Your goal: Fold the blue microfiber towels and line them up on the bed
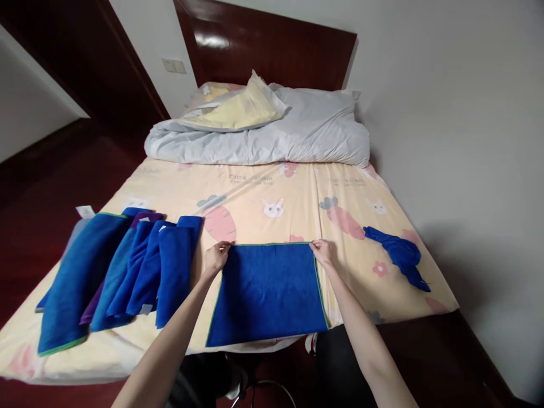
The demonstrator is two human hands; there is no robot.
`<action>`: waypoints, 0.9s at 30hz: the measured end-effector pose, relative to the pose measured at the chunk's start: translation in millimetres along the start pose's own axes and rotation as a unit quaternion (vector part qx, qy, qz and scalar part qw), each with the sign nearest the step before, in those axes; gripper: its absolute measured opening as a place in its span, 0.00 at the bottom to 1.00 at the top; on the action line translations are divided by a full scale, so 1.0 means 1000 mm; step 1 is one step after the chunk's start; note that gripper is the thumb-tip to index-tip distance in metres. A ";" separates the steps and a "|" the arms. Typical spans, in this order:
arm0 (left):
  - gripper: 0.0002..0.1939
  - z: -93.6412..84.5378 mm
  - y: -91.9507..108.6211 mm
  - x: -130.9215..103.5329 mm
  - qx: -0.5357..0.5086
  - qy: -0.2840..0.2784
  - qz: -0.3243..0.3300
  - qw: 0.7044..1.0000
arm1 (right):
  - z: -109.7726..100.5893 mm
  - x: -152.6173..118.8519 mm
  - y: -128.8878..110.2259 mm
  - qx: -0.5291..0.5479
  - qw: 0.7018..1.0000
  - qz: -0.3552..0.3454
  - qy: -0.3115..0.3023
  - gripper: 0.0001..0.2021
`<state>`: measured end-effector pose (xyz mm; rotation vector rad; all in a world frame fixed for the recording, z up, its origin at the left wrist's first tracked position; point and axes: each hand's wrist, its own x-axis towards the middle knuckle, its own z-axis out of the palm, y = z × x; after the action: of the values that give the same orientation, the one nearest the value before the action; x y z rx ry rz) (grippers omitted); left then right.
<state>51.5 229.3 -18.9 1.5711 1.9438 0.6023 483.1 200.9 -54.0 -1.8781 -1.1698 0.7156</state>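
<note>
A blue towel with green edging point(272, 294) lies spread flat on the near side of the bed, in front of me. My left hand point(217, 256) pinches its far left corner, and my right hand point(322, 252) pinches its far right corner. The far edge runs nearly straight between the two hands. Left of my left hand, several folded blue and purple towels point(174, 277) lie side by side, partly overlapping. To the right of my right hand is a crumpled blue cloth point(402, 256).
The bed sheet point(272, 190) is pale yellow with carrot and rabbit prints. A rolled-back grey quilt point(318, 127) lies across the bed's far end, below a dark wooden headboard point(272, 45). A wall point(467, 141) stands on the right.
</note>
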 end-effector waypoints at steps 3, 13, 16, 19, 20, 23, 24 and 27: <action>0.12 -0.001 0.003 -0.001 0.026 0.017 0.006 0.999 | -0.004 0.006 0.001 -0.031 0.999 -0.008 0.014 0.05; 0.12 0.002 0.002 0.016 0.086 -0.023 0.094 0.992 | -0.001 0.006 -0.013 -0.100 0.993 -0.068 -0.017 0.03; 0.09 0.000 -0.001 0.027 0.121 -0.087 0.115 0.982 | -0.001 0.009 -0.021 -0.140 0.987 -0.053 -0.050 0.07; 0.07 -0.007 -0.004 0.039 0.162 -0.129 0.106 0.973 | -0.004 0.015 -0.026 -0.166 0.981 -0.026 -0.102 0.03; 0.07 -0.010 -0.004 0.042 0.171 -0.130 0.110 0.970 | -0.005 0.018 -0.028 -0.170 0.978 -0.023 -0.115 0.02; 0.10 -0.019 0.002 0.045 0.193 -0.076 0.119 0.971 | -0.006 0.018 -0.037 -0.192 0.975 -0.032 -0.105 0.02; 0.12 -0.019 0.006 0.041 0.204 -0.036 0.119 0.971 | -0.004 0.013 -0.042 -0.211 0.973 -0.046 -0.078 0.03; 0.21 -0.006 0.023 0.015 0.229 0.089 0.150 0.958 | 0.014 -0.018 -0.062 -0.279 0.952 -0.121 0.032 0.12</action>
<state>61.4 248.7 -1.6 2.1944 2.0979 0.4409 435.7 205.1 -7.7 -2.1293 -1.6467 0.1883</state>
